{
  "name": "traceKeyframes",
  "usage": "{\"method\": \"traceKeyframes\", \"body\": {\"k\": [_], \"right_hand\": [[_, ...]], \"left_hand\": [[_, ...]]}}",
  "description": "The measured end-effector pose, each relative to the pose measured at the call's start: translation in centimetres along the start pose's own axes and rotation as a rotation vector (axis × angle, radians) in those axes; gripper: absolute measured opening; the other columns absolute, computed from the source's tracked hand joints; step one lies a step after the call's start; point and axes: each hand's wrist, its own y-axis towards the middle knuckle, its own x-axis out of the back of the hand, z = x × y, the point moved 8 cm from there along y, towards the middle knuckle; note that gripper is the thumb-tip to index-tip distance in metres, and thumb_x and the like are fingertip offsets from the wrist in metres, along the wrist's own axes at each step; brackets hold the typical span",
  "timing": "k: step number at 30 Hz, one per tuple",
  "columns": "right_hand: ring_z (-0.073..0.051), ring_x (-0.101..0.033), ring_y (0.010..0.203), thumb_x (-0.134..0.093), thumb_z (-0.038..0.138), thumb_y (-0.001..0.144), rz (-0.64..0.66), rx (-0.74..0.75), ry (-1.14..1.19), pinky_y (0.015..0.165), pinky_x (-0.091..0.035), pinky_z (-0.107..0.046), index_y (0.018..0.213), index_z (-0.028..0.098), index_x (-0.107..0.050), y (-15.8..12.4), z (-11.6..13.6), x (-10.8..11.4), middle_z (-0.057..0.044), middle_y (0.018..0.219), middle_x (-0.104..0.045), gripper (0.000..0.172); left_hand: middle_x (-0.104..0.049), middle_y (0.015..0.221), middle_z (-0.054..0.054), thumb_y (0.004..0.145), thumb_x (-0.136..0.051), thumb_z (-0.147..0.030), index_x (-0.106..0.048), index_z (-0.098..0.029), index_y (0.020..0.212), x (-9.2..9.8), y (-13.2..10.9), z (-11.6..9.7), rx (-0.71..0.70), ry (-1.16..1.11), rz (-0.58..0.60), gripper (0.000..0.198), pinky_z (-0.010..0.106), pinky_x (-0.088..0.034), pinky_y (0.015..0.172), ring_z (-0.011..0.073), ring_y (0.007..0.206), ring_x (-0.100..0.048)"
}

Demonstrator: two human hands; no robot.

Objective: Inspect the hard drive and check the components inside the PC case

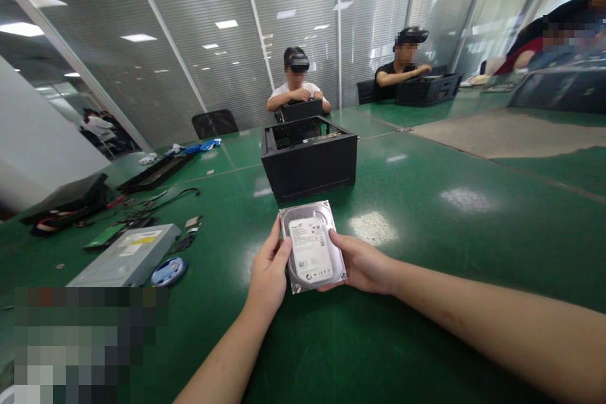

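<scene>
Starting at the left, see a flat black box (76,194) and a green board (105,237) on the shiny green table (426,221). Next to the board, find a grey metal box (135,249), with a little round blue thing (169,272) just beside it. In the middle, with the left hand (269,265), holds the left edge of a flat silver hard drive (311,246), thumb on top. Seems to be at the step of just holding it, with its white sticker (310,255) facing up. Just behind the drive, see a big black computer case (310,170) with no top on, and behind that a person in white (294,87). With the right hand (360,259), holds the drive's right edge, also thumb on top. Calls, probably, for a firm, even grip from both hands, to not drop it or knock it on the case. Farther right, see a person in black (386,81) with a dark case (419,91)
</scene>
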Motion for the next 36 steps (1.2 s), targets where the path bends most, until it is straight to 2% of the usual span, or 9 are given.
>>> {"method": "traceKeyframes", "body": {"k": [7,11,17,22,36], "right_hand": [[-0.029,-0.07,0.098,-0.043,0.051,0.098,-0.013,-0.009,0.012,0.079,-0.056,-0.049,0.137,0.017,-0.048,-0.1,0.06,0.03,-0.019,0.126,-0.064,0.052],[-0.029,-0.07,0.097,-0.045,0.051,0.098,-0.027,-0.008,0.025,0.078,-0.056,-0.049,0.137,0.019,-0.047,-0.09,0.06,0.15,-0.018,0.125,-0.064,0.051],[-0.03,-0.07,0.098,-0.04,0.051,0.099,-0.024,-0.012,0.016,0.077,-0.057,-0.049,0.132,0.016,-0.053,-0.01,-0.06,0.15,-0.019,0.126,-0.064,0.05],[-0.03,-0.07,0.098,-0.042,0.051,0.099,-0.023,0.004,0.02,0.077,-0.057,-0.05,0.131,0.016,-0.053,0.13,-0.19,0.39,-0.019,0.123,-0.065,0.049],[-0.03,-0.071,0.095,-0.046,0.049,0.097,-0.034,0.026,0.023,0.074,-0.058,-0.05,0.133,0.017,-0.051,0.29,-0.17,0.66,-0.019,0.124,-0.065,0.048]], "left_hand": [[-0.054,0.145,0.002,0.091,-0.055,-0.042,-0.041,-0.031,0.146,-0.05,-0.18,-1.01,-0.059,0.112,0.014,0.058,0.036,-0.044,0.107,0.0237,0.13,-0.052],[-0.058,0.141,0.003,0.092,-0.054,-0.044,-0.039,-0.031,0.147,0.06,-0.19,-0.72,-0.044,0.15,0.019,0.059,0.039,-0.045,0.105,0.0254,0.123,-0.058],[-0.054,0.145,0.002,0.093,-0.051,-0.041,-0.041,-0.028,0.147,0.07,-0.1,-0.95,-0.073,0.181,0.005,0.056,0.035,-0.042,0.109,0.0229,0.133,-0.05],[-0.058,0.141,0.004,0.093,-0.051,-0.04,-0.041,-0.025,0.147,-0.12,-0.07,-1.01,-0.071,0.145,0.016,0.057,0.035,-0.045,0.107,0.0225,0.132,-0.051],[-0.062,0.137,0.003,0.091,-0.056,-0.04,-0.047,-0.027,0.143,-0.04,-0.25,-0.69,-0.029,0.019,-0.005,0.055,0.03,-0.048,0.1,0.0207,0.124,-0.057]]}}
